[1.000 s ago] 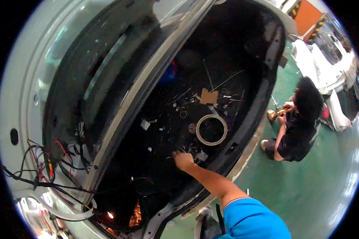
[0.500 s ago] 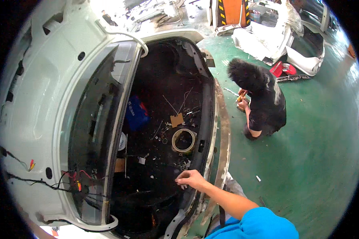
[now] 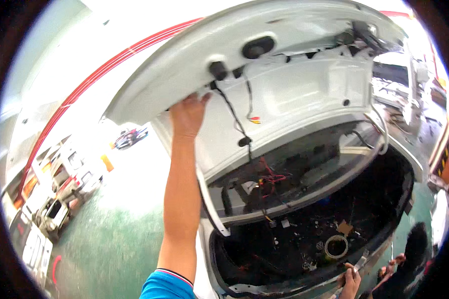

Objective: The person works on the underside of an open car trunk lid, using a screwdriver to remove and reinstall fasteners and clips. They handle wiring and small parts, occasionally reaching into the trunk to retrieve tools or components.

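- A green shop floor point(image 3: 110, 244) is seen left of the trunk point(image 3: 381, 192), washed out by glare further off, with red lines point(image 3: 129, 51) strung high above.
- The white trunk lid point(image 3: 304, 84) is raised right over the trunk, a dark glass panel point(image 3: 304, 167) set between the two.
- The left hand point(image 3: 188, 114) is put up against the lid's near edge, above and left of the trunk. Thumb is spread a bit from the fingers; fingertips are hidden, so whether the edge is actually gripped can't be told.
- The right hand point(image 3: 351, 283) is placed at the trunk's near rim, fingers bent. Something pale and narrow point(image 3: 362, 260) is seen right beside it, but whether it's being held can't be told.
- Black wiring point(image 3: 229, 105) is left dangling from the lid above the trunk, and red wires point(image 3: 272, 175) are bunched lower down, in front of the glass.
- Inside the trunk, a pale ring point(image 3: 326, 247), a cardboard piece point(image 3: 344, 228) and small bits are scattered.
- Right of the trunk, a co-worker in black point(image 3: 413, 259) is partly shown.
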`<state>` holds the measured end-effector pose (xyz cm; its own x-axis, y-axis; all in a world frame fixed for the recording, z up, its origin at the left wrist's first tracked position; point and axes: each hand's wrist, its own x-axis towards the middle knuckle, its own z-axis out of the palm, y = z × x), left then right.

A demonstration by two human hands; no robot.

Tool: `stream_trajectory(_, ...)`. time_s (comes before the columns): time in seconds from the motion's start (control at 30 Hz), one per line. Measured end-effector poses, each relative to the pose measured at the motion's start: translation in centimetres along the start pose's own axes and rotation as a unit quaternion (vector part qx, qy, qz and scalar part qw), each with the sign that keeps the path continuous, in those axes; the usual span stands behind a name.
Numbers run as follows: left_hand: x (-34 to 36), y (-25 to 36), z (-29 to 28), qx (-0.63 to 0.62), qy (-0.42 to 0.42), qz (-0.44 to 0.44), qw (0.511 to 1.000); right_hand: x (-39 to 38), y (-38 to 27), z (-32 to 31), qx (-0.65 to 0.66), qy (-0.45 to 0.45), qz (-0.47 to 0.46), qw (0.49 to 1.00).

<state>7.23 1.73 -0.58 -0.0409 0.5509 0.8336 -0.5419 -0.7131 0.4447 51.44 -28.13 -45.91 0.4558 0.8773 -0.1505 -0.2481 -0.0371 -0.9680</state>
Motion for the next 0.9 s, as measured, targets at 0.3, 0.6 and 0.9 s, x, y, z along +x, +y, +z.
stream_trajectory(0.3, -0.4, 5.3, -1.4, 0.04, -0.043, -0.031, 0.998, 4.0, -15.7, 18.3, -0.059, -0.321, -0.295, 0.898)
stream_trajectory(0.6, -4.9, 5.2, 2.3, 0.146, -0.017, 0.082, 0.986, 5.1, -29.3, 35.8, -0.07, -0.191, -0.611, 0.765)
stream_trajectory(0.9, -3.2, 2.2, 3.4, 0.159, 0.029, 0.136, 0.977, 6.1, -35.0, 44.8, -0.01, -0.056, -0.737, 0.673)
